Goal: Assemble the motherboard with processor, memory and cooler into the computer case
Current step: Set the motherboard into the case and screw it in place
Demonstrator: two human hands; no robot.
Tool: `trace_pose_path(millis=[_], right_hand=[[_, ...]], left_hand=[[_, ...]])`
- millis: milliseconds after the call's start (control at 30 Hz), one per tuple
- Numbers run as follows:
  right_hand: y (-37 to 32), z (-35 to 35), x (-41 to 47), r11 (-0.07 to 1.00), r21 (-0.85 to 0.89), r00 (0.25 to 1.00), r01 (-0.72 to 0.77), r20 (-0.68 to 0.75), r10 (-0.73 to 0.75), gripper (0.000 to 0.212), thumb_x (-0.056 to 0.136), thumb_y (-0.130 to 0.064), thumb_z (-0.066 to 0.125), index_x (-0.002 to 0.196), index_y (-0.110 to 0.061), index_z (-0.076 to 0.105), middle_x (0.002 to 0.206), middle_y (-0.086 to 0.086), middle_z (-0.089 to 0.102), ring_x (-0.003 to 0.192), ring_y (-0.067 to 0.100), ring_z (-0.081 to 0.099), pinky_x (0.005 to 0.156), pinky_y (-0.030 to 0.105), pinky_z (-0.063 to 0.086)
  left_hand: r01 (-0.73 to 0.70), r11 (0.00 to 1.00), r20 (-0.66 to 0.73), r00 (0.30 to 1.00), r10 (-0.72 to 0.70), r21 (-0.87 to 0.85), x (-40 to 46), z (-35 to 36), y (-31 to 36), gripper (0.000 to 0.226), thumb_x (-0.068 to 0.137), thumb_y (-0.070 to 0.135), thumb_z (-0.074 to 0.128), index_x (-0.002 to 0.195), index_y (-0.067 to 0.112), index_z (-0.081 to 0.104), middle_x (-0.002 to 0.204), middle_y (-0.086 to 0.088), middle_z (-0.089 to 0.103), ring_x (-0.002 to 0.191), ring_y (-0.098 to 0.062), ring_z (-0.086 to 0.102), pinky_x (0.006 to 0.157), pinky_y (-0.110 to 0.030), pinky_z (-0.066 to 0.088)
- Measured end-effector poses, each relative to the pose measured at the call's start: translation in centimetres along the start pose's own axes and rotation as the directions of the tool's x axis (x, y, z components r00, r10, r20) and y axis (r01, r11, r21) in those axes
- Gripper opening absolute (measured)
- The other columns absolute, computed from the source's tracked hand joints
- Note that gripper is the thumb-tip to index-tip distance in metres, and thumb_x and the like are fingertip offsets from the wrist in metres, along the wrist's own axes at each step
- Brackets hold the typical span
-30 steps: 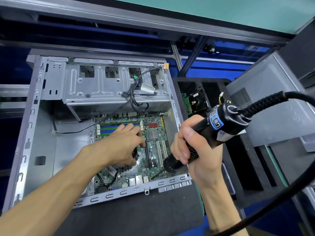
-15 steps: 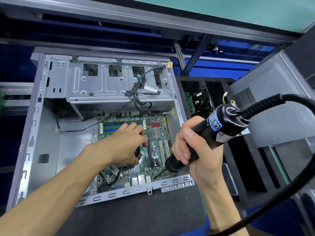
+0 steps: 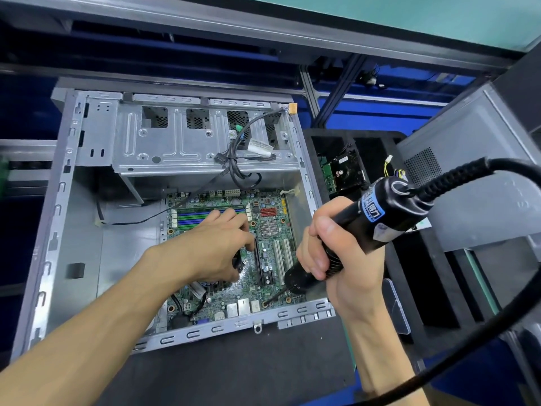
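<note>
An open grey computer case (image 3: 63, 218) lies on its side with a green motherboard (image 3: 270, 238) inside it. My left hand (image 3: 216, 247) rests on the black cooler in the board's middle, hiding most of it. Blue and green memory slots (image 3: 190, 218) show just beyond my fingers. My right hand (image 3: 333, 253) grips a black electric screwdriver (image 3: 380, 218). Its bit (image 3: 273, 297) touches a screw hole at the board's near right corner.
A drive cage (image 3: 175, 145) with a bundle of black cables (image 3: 234, 168) fills the case's far end. Right of the case stand a black foam tray (image 3: 439, 288) holding a hard drive (image 3: 342, 174) and another grey case (image 3: 483, 171). The screwdriver's thick cord (image 3: 483, 332) loops across the right side.
The view has shifted slightly. Both hands keep their places, the left on the cooler and the right with the screwdriver bit at the corner screw hole.
</note>
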State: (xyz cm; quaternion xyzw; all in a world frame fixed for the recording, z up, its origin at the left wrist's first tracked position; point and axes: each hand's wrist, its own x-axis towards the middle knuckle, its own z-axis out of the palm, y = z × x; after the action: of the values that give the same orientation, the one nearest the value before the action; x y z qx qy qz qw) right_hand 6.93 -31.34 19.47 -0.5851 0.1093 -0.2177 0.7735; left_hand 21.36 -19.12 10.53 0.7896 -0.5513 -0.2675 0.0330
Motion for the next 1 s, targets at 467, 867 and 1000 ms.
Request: trace_pose_path(millis=[467,867,1000], right_hand=[[0.01,0.40,0.06,1.000,-0.016,0.998,-0.022,0.060,0.023,0.013,0.081,-0.019,0.066,0.069,-0.022,0.061,0.044,-0.005,0.043,0.034,0.015,0.033,0.048,0.021,0.033],[0.12,0.42,0.03,0.999,-0.006,0.997,-0.043,0.063,0.044,0.014,0.080,-0.019,0.067,0.069,-0.021,0.059,0.044,-0.005,0.043,0.034,0.014,0.034,0.048,0.022,0.033],[0.20,0.63,0.06,1.000,-0.009,0.997,-0.028,0.068,0.028,0.014,0.081,-0.019,0.066,0.069,-0.022,0.059,0.043,-0.005,0.042,0.034,0.014,0.033,0.047,0.021,0.033]], left_hand=[[-0.006,1.000,-0.010,1.000,0.006,0.006,0.07,0.17,-0.14,0.057,0.075,0.050,0.078,0.126,0.037,0.055,0.126,0.010,0.038,0.099,-0.010,0.021,0.086,-0.029,0.025],[-0.011,1.000,-0.020,1.000,0.011,0.002,0.23,0.45,-0.37,0.056,0.073,0.053,0.079,0.122,0.039,0.056,0.123,0.011,0.039,0.105,-0.013,0.027,0.092,-0.032,0.031],[-0.011,1.000,-0.017,1.000,0.011,0.007,0.21,0.42,-0.33,0.057,0.073,0.052,0.079,0.123,0.039,0.056,0.124,0.011,0.039,0.108,-0.013,0.029,0.095,-0.032,0.032]])
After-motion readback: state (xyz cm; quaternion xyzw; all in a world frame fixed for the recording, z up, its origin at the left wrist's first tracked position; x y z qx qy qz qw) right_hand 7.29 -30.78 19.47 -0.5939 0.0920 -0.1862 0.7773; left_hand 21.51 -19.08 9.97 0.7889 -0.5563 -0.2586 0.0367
